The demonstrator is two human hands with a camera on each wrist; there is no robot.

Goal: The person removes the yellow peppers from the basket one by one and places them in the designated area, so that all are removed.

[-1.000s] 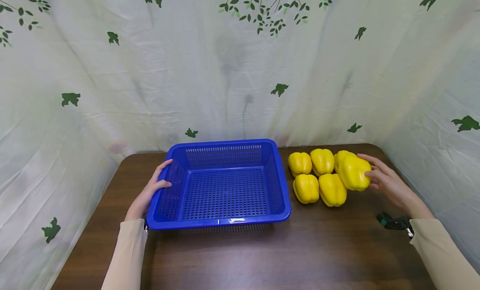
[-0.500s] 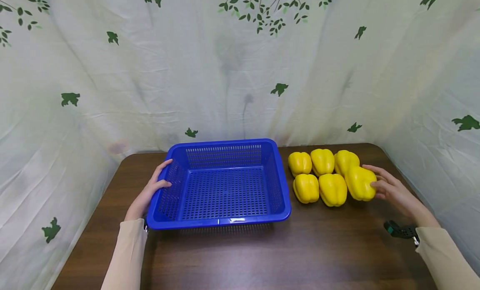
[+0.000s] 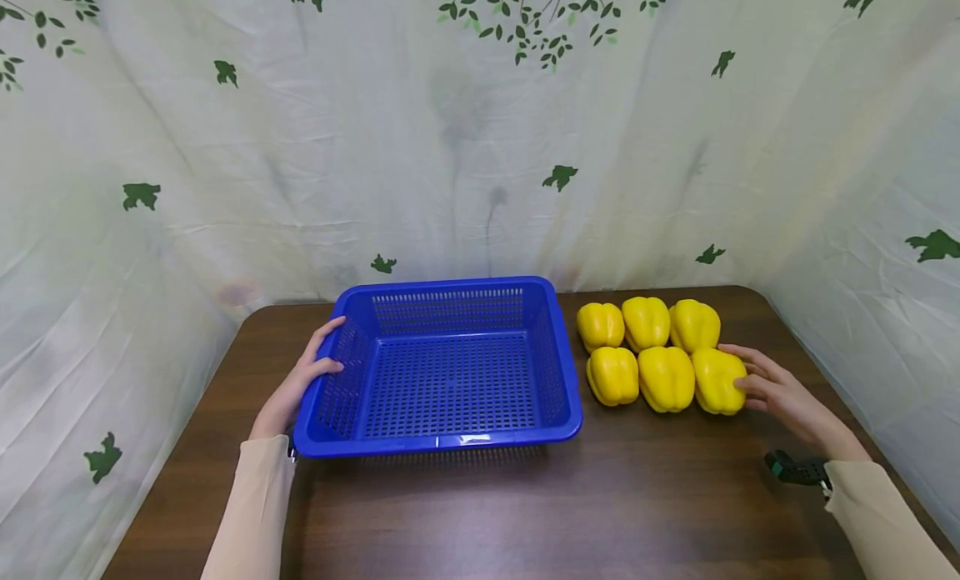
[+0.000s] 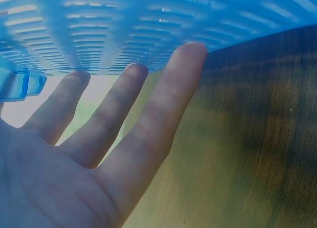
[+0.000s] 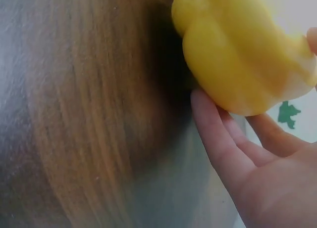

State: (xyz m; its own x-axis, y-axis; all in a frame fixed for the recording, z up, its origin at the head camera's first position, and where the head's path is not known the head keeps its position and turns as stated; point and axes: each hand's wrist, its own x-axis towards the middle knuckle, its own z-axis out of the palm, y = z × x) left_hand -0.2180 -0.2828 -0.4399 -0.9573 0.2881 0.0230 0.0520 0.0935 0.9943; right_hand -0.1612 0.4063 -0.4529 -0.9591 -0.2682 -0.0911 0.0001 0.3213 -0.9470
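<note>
On the left, my left hand (image 3: 294,387) holds the left rim of a blue plastic basket (image 3: 437,441); thumb and index finger show over the rim. From the left wrist view, the other fingers (image 4: 148,119) reach up against the basket's slotted outer side. At the right, my right hand (image 3: 791,401) holds a yellow bell pepper (image 3: 718,382) from its right side. In the right wrist view the fingers lie around that pepper (image 5: 233,55), close to the tabletop. It sits at the right end of the front row, beside another bell pepper (image 3: 666,380).
Several more yellow bell peppers stand in two rows right of the basket, including one at the back right (image 3: 694,324) and one at the front left (image 3: 612,377). The brown wooden table (image 3: 555,513) is bordered by a white leaf-patterned cloth (image 3: 465,147).
My right hand has lowered the bell pepper from over the back right one, toward me, down into the front row. The left hand and basket have stayed in place.
</note>
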